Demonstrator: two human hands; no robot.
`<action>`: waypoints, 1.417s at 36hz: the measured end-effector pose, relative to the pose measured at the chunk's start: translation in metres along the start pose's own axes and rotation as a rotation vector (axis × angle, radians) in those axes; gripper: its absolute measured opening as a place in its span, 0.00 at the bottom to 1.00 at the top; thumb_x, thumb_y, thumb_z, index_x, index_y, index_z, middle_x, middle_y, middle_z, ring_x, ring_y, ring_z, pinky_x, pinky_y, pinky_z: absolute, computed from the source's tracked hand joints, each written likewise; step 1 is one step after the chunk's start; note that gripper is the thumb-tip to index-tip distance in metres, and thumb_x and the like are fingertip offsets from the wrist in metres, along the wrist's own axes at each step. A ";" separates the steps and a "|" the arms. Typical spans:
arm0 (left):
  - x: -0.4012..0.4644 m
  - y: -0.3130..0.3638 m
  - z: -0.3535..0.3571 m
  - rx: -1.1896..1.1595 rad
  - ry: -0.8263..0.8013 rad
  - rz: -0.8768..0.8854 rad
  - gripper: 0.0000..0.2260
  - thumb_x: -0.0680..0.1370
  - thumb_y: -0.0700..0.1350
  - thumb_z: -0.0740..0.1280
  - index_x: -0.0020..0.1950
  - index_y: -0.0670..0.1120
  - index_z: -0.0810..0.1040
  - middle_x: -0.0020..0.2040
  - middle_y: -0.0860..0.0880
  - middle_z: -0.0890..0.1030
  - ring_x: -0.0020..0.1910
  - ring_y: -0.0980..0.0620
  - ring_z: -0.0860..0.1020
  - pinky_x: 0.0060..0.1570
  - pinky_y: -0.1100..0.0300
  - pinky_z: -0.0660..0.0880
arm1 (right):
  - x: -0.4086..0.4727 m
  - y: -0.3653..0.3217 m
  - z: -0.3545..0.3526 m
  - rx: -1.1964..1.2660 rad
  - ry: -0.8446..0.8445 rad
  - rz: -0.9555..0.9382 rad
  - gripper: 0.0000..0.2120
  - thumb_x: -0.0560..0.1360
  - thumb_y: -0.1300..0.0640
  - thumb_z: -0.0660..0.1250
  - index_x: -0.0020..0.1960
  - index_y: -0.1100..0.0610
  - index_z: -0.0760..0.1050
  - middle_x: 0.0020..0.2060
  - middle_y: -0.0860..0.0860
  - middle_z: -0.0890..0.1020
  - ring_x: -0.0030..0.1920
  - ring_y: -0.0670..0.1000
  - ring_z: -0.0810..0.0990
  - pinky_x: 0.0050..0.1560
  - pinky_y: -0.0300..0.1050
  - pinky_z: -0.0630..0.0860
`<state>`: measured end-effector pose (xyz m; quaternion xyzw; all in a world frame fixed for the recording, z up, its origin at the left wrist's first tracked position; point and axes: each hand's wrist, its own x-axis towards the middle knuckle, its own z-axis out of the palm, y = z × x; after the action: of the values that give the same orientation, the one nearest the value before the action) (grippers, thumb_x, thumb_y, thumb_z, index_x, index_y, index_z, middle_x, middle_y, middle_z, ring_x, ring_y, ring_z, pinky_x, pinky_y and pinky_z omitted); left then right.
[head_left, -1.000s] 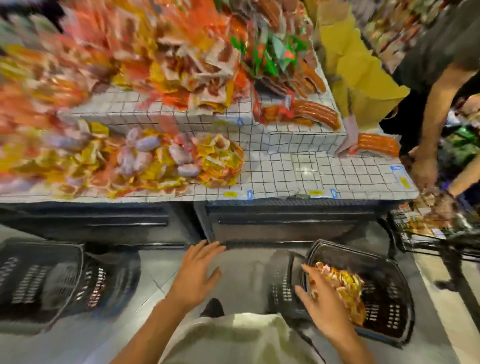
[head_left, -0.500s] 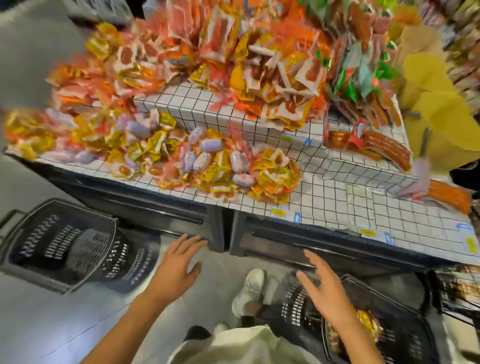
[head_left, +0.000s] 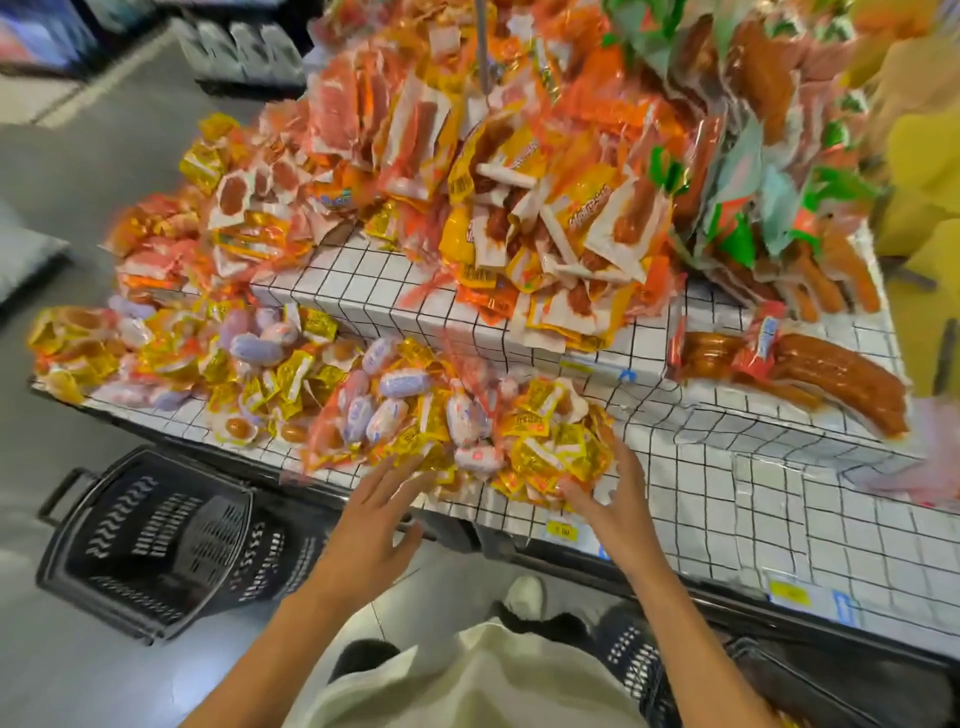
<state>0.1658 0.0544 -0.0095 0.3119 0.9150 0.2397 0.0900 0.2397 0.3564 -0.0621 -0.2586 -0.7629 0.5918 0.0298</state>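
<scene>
Spread and grasping nothing, the left hand (head_left: 374, 525) and right hand (head_left: 618, 506) flank a heap of small yellow crinkly plastic snack packets (head_left: 550, 447) at their fingertips; light and slippery, it probably scoops best from both sides.

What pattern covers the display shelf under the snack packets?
The shelf is white with a thin black grid; head view.

Yellow foil packets (head_left: 550, 449): small, crinkled, printed in red, heaped loose and overlapping. The heap lies directly under the spread fingers and thumb of the right hand (head_left: 618, 499), touching them. Lilac-and-white wrapped sausages (head_left: 387, 410): short, plump, jumbled among the yellow, just beyond the left hand (head_left: 371, 525).
</scene>
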 end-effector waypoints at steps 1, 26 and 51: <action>0.008 0.001 0.001 0.008 0.006 0.010 0.26 0.78 0.40 0.69 0.75 0.50 0.69 0.78 0.51 0.65 0.80 0.44 0.56 0.78 0.46 0.56 | 0.009 0.000 0.001 -0.007 0.006 0.000 0.44 0.71 0.45 0.78 0.79 0.43 0.57 0.76 0.47 0.61 0.78 0.50 0.60 0.76 0.60 0.63; 0.073 0.004 0.001 -0.051 -0.098 -0.002 0.27 0.79 0.42 0.69 0.76 0.53 0.67 0.79 0.56 0.63 0.81 0.47 0.49 0.78 0.45 0.53 | 0.038 0.000 0.000 -0.005 0.415 0.008 0.14 0.71 0.44 0.78 0.55 0.39 0.80 0.46 0.35 0.85 0.47 0.36 0.83 0.46 0.31 0.78; 0.087 0.003 -0.033 -1.783 -0.378 -0.576 0.36 0.59 0.66 0.81 0.58 0.45 0.83 0.60 0.41 0.79 0.63 0.40 0.76 0.65 0.40 0.74 | -0.033 -0.161 0.058 0.284 0.187 -0.287 0.19 0.67 0.47 0.78 0.58 0.38 0.82 0.52 0.44 0.87 0.53 0.43 0.86 0.47 0.37 0.82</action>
<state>0.0886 0.0971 0.0191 -0.0751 0.4074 0.7628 0.4964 0.1896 0.2642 0.0770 -0.1943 -0.6949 0.6563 0.2205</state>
